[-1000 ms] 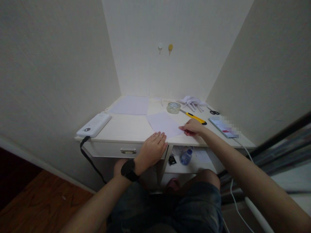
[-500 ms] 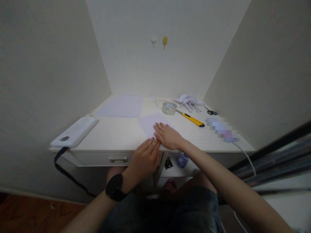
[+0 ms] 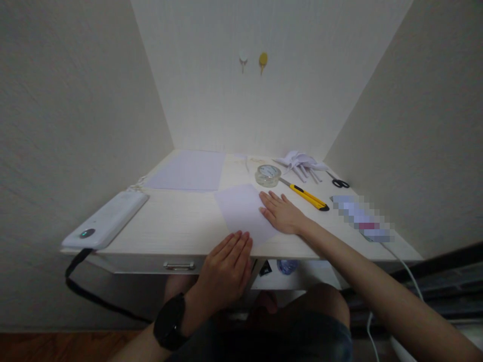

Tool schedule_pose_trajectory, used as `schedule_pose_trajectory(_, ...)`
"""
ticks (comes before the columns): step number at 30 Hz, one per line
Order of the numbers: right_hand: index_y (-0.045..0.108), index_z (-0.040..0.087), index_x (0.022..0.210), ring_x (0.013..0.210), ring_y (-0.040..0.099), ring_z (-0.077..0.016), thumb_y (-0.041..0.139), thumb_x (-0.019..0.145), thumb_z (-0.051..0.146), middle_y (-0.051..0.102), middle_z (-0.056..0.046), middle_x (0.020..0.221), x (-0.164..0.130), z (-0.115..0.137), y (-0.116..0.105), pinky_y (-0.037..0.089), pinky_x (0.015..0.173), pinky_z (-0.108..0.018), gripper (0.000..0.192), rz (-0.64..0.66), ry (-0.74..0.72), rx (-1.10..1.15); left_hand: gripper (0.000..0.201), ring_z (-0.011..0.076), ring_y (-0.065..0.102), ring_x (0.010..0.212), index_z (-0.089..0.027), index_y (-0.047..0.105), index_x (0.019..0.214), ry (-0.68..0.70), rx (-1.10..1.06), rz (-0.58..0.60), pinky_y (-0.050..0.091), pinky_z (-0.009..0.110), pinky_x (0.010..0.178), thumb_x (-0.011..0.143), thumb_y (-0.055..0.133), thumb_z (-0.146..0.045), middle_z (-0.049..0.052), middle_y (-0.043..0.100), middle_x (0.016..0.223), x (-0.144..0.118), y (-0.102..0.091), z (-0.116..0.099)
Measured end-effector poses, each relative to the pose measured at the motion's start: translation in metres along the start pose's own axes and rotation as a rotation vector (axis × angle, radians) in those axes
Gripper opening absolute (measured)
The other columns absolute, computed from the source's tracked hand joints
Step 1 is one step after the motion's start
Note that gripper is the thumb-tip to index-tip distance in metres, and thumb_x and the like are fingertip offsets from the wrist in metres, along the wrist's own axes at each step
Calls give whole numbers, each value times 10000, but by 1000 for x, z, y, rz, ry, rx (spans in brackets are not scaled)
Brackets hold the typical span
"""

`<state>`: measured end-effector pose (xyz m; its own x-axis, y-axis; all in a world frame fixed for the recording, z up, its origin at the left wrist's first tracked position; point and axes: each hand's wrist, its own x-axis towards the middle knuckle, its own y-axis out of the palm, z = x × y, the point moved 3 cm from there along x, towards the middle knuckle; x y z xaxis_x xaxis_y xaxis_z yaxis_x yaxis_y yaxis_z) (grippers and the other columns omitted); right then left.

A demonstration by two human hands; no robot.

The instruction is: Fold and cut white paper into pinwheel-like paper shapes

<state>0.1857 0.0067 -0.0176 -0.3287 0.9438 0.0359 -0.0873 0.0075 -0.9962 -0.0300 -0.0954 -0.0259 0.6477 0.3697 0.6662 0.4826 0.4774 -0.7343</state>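
A sheet of white paper (image 3: 241,208) lies at an angle on the desk, its near corner by the front edge. My right hand (image 3: 281,211) rests flat over the paper's right side, fingers stretched out and a little apart. At the near corner is my left hand (image 3: 228,266), its fingers straight and side by side, with the tips touching the paper's lower edge. The left thumb is hidden. Just beyond the right hand sit a roll of clear tape (image 3: 267,175) and a yellow utility knife (image 3: 307,196).
Larger white paper (image 3: 188,171) lies at the back left. A white device with a strap (image 3: 107,218) stands at the left edge. Folded paper pinwheels (image 3: 300,163), black-handled scissors (image 3: 340,183) and a blurred-out phone (image 3: 360,218) with a cable are on the right.
My hands have moved apart: the right slid right and the left drew back toward the desk's front edge. More of the paper now shows. The whole view has shifted slightly.
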Motion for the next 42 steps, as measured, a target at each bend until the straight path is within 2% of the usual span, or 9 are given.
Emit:
schedule_pose_trajectory(3,232,96,1564,1502,187,-310,123,1013,510,222,-128,1616,-3,5,-3,198,1195,-559,697,-31,2,-37,384,285,615,1206,-49,644,1233,-18,-18,-9,524,432,1032,906,477,-158,168,654,1286,0,-1,0)
schedule_pose_trajectory(6,264,70,1550,1503,187,-299,138,1017,491,227,-153,1611,-3,23,-4,192,1204,-531,691,-79,-77,-46,384,283,620,1199,-49,655,1216,-26,-26,-40,532,431,1021,899,468,-158,164,660,1278,0,-3,-1)
schedule_pose_trajectory(9,289,38,1534,1500,206,-286,138,1018,490,242,-184,1600,9,42,0,198,1208,-508,702,-70,-158,-29,387,279,623,1193,-57,656,1216,-36,-16,-55,538,423,1013,899,462,-161,147,671,1266,-1,-2,-1)
schedule_pose_trajectory(11,295,9,1524,1497,216,-289,139,1014,499,248,-210,1593,24,47,2,192,1210,-501,725,-53,-135,-23,386,284,625,1188,-56,657,1215,-40,-9,-63,542,426,1009,898,468,-170,147,673,1262,-2,-2,-1)
schedule_pose_trajectory(17,260,-25,1527,1497,215,-300,130,1002,534,226,-224,1598,64,35,-1,212,1204,-472,777,19,-33,-21,395,291,603,1217,-36,649,1215,-41,-28,-71,527,427,1029,881,484,-168,170,657,1280,-4,0,0)
schedule_pose_trajectory(25,290,-26,1514,1483,258,-304,145,997,537,264,-233,1585,81,31,0,234,1196,-457,778,15,24,-24,395,291,605,1212,-41,651,1211,-65,-36,-56,511,427,1050,881,498,-195,161,663,1275,-3,-1,-2)
schedule_pose_trajectory(34,325,-29,1497,1481,262,-306,129,995,574,293,-268,1562,66,38,5,247,1184,-458,809,-64,-40,-2,358,251,642,1162,-92,665,1183,-155,-114,-19,528,409,1023,912,466,-213,137,687,1239,0,-8,-4)
schedule_pose_trajectory(38,363,-46,1472,1484,246,-323,147,1006,546,296,-285,1556,62,41,9,243,1181,-473,784,-105,-8,-39,338,222,683,1058,-106,677,1155,-269,-151,24,557,378,964,915,462,-208,121,721,1161,18,-15,12)
schedule_pose_trajectory(42,356,-30,1482,1479,253,-340,222,1016,450,306,-279,1556,63,43,10,242,1178,-487,682,-102,8,-74,399,268,581,1242,-30,618,1232,-257,-34,117,454,424,1086,906,437,-172,193,650,1271,60,-1,49)
